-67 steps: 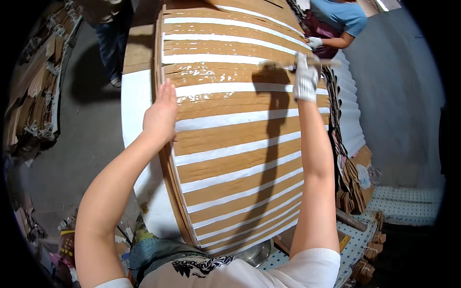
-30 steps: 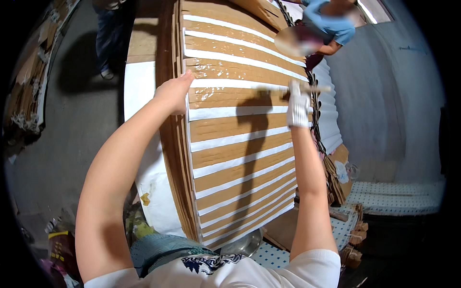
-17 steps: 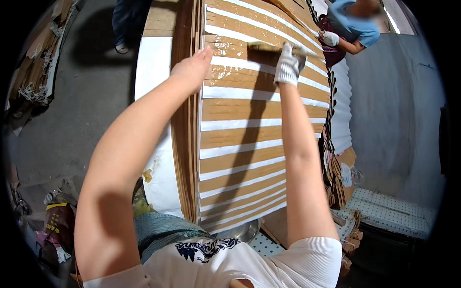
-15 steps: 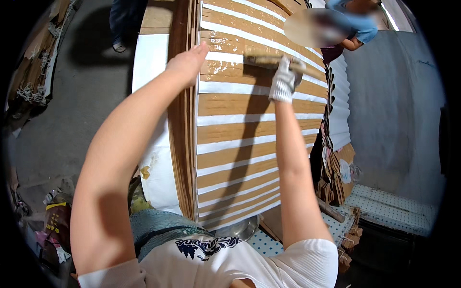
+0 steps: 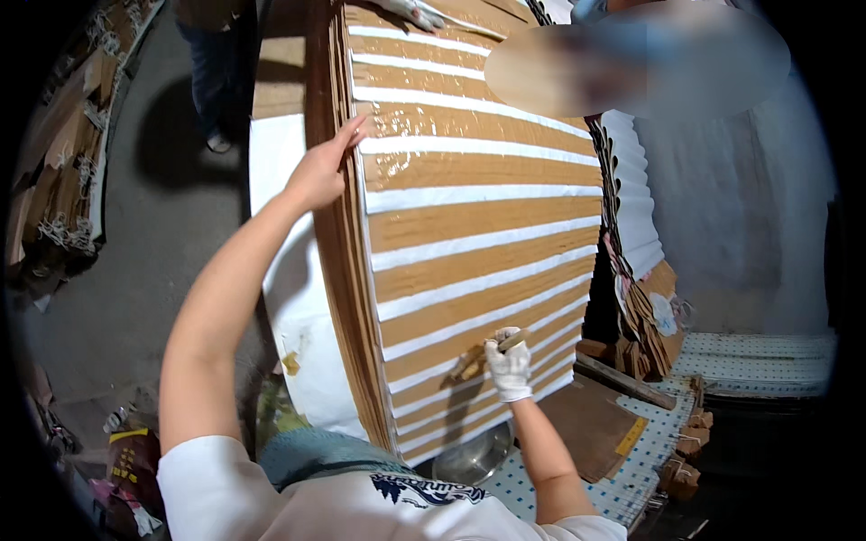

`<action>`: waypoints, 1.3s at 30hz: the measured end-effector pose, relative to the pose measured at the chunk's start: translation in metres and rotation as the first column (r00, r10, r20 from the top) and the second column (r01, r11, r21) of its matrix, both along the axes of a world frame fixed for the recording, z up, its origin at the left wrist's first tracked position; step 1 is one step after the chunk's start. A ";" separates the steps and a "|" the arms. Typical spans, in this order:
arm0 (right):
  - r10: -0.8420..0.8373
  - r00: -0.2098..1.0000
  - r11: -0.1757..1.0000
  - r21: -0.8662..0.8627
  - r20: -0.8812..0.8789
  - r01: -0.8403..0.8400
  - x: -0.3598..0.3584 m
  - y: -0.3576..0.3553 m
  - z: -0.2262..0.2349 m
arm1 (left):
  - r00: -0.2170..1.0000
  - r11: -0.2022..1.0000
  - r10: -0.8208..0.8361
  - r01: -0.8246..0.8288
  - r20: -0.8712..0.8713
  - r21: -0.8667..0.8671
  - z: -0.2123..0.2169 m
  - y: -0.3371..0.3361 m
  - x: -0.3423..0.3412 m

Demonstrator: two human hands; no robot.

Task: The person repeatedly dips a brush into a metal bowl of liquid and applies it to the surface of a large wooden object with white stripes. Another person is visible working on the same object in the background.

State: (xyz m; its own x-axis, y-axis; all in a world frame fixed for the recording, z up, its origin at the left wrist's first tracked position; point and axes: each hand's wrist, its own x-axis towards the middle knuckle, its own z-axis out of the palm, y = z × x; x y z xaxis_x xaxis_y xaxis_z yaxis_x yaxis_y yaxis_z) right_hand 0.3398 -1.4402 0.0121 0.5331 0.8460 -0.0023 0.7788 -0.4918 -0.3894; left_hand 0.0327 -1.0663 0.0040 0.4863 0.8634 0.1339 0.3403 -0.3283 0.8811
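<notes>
A tall stack of brown cardboard sheets (image 5: 433, 236) lies in front of me, its top banded with white strips (image 5: 451, 197). Glossy wet patches shine on the far bands. My left hand (image 5: 320, 171), bare, rests at the stack's left edge with fingers stretched out, touching the sheet borders. In a white glove, my right hand (image 5: 510, 365) is closed around a brush (image 5: 467, 363) over the near bands. The glove hides part of the brush, and its bristles cannot be made out clearly.
A metal bowl (image 5: 476, 453) sits below the stack's near edge. To its right are a brown board (image 5: 586, 428) and a dotted blue-white surface (image 5: 654, 460). Another person's hand (image 5: 410, 13) reaches over the far end. Someone stands at the far left (image 5: 212, 81).
My right hand has come with the brush from the far right bands down to the near ones. My left hand has shifted slightly nearer along the edge. Another hand has appeared at the far end.
</notes>
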 end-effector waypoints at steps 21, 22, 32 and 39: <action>0.066 0.960 0.762 0.635 -0.272 0.127 -0.091 0.549 0.095 | 0.887 0.946 0.153 -0.003 -0.436 0.325 -0.013 0.071 0.017; -0.008 0.982 0.785 0.608 -0.189 0.124 -0.089 0.550 0.086 | 0.897 0.936 0.155 0.001 -0.415 0.352 -0.017 0.072 0.019; 0.251 0.952 0.714 0.698 -0.177 -0.059 -0.102 0.390 0.052 | 0.901 0.926 0.156 0.009 -0.404 0.378 -0.036 0.090 0.016; 0.268 0.932 0.689 0.725 -0.244 -0.009 -0.106 0.289 0.041 | 0.868 0.881 0.122 0.128 -0.481 0.455 -0.035 0.105 0.021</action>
